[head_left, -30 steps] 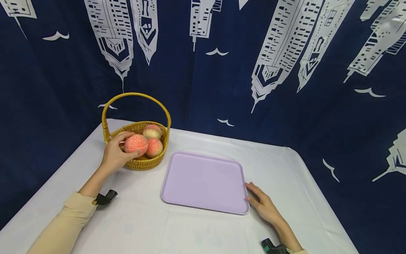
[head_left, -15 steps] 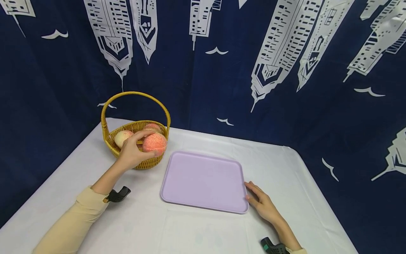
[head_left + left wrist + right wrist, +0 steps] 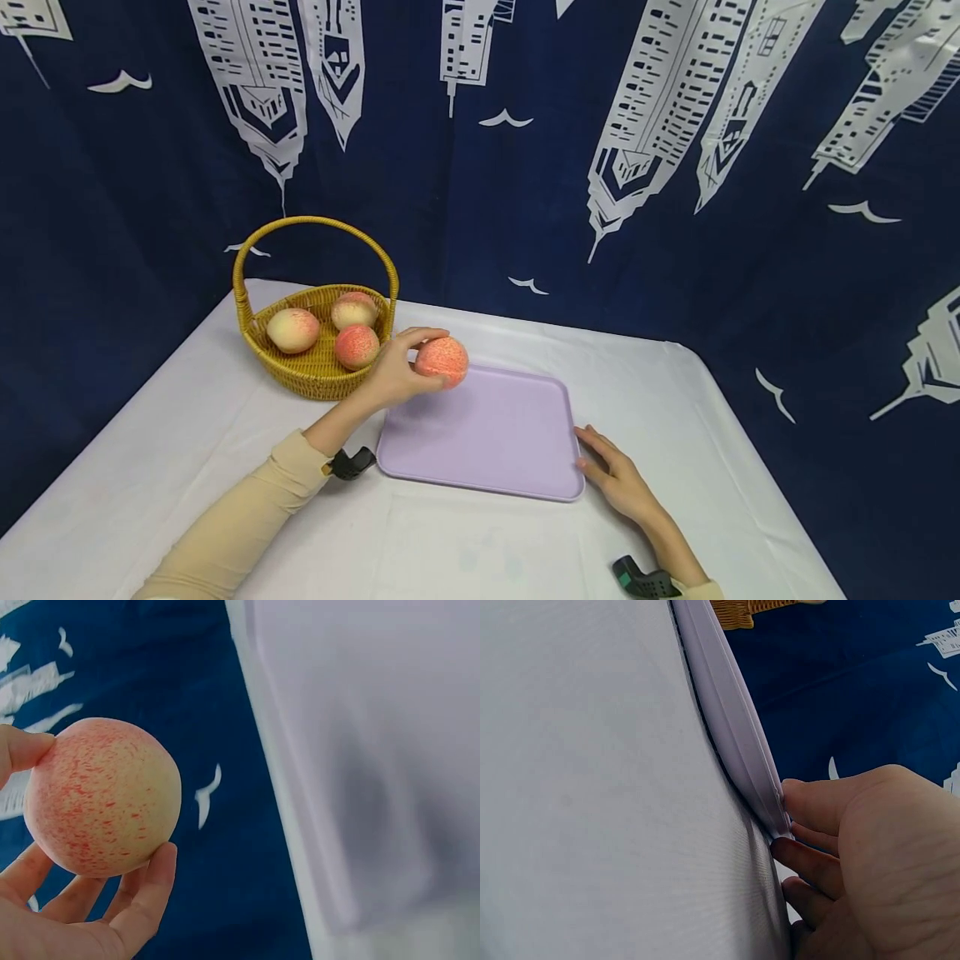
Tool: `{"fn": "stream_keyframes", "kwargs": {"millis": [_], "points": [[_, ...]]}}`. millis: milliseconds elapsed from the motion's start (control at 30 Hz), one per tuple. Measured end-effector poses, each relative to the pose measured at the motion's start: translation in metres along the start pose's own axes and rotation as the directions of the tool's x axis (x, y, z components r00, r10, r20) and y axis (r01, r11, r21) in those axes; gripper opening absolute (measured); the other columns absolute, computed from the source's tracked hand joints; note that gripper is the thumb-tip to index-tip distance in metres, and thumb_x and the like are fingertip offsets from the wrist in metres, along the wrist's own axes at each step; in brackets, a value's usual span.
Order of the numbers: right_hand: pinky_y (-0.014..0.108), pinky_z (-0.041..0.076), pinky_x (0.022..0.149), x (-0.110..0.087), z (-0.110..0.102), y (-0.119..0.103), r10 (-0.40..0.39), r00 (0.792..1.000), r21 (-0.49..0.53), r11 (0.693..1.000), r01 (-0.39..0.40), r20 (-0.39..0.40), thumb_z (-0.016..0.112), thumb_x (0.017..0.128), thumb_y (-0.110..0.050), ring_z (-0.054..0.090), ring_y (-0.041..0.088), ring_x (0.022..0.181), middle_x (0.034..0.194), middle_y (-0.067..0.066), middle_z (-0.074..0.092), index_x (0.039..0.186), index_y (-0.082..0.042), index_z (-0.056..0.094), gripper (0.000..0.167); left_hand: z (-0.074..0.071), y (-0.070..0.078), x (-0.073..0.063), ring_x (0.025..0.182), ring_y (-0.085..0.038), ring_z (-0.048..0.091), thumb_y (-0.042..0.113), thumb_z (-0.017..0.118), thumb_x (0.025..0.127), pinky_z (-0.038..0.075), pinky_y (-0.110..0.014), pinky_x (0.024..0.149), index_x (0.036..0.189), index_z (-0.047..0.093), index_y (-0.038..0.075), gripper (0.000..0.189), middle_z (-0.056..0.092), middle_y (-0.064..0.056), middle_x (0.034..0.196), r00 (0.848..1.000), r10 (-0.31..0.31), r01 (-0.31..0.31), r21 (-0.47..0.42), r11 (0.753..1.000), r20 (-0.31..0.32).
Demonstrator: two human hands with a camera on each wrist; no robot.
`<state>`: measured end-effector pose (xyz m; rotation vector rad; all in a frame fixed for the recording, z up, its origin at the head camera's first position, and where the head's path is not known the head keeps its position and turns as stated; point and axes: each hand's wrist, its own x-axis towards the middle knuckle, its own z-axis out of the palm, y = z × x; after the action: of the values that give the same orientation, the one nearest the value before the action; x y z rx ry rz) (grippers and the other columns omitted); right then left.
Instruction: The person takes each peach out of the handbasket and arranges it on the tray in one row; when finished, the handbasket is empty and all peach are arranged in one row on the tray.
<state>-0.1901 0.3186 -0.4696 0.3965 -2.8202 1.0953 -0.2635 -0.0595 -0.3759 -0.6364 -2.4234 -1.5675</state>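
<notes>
In the head view my left hand holds a pink-red peach above the back left part of a lilac tray. The left wrist view has the peach between the thumb on one side and the fingers beneath. A wicker basket with a tall handle stands left of the tray; inside lie a pale peach, a peach at the back and a redder one. At the tray's right edge rests my right hand, its thumb and fingertips touching the rim.
A white cloth covers the table under the tray and basket. Behind it hangs a dark blue curtain with white buildings and birds. Each wrist wears a black camera mount, such as the left mount.
My left hand has carried the peach rightward, out from over the basket to above the tray. The peaches in the basket show more fully. My right hand has stayed at the tray's edge.
</notes>
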Motion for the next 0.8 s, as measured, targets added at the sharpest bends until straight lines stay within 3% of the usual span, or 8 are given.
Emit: {"fn": "stream_keyframes", "kwargs": {"millis": [200,433,600,800], "points": [[0.063,0.023,0.112,0.000,0.000,0.001,-0.007,1.000,0.009,1.000,0.007,-0.003,0.061,0.095,-0.015,0.031,0.047,0.140,0.150,0.029,0.037,0.141,-0.001,0.049,0.050,0.048,0.007,0.013,0.107,-0.026,0.058,0.008,0.083,0.065,0.051,-0.039,0.088,0.127,0.064,0.011,0.064,0.064,-0.006,0.127,0.998,-0.016,0.018,-0.020,1.000,0.065],[0.064,0.023,0.112,0.000,-0.001,0.000,-0.007,1.000,0.005,1.000,0.007,-0.005,0.060,0.095,-0.016,0.031,0.048,0.140,0.150,0.029,0.036,0.142,-0.001,0.048,0.050,0.097,0.015,0.023,0.105,-0.024,0.056,0.007,0.081,0.065,0.050,-0.030,0.079,0.126,0.062,0.012,0.064,0.064,-0.004,0.124,0.988,-0.067,0.080,-0.088,0.993,0.136],[0.065,0.024,0.111,0.000,-0.002,-0.001,-0.018,1.000,0.006,1.000,0.018,-0.010,0.060,0.095,-0.016,0.032,0.048,0.139,0.150,0.030,0.037,0.141,-0.001,0.049,0.050,0.123,0.015,0.028,0.101,-0.023,0.057,0.008,0.081,0.066,0.049,-0.029,0.077,0.121,0.062,0.008,0.059,0.066,-0.007,0.119,0.985,-0.073,0.090,-0.104,0.991,0.157],[0.064,0.025,0.111,-0.001,-0.002,0.000,-0.026,1.000,0.007,1.000,0.026,-0.011,0.060,0.095,-0.015,0.033,0.046,0.140,0.149,0.029,0.038,0.141,-0.002,0.049,0.049,0.145,0.011,0.032,0.095,-0.019,0.060,0.009,0.081,0.068,0.051,-0.028,0.077,0.121,0.064,0.007,0.056,0.068,-0.008,0.114,0.975,-0.136,0.159,-0.124,0.979,0.177]]}}
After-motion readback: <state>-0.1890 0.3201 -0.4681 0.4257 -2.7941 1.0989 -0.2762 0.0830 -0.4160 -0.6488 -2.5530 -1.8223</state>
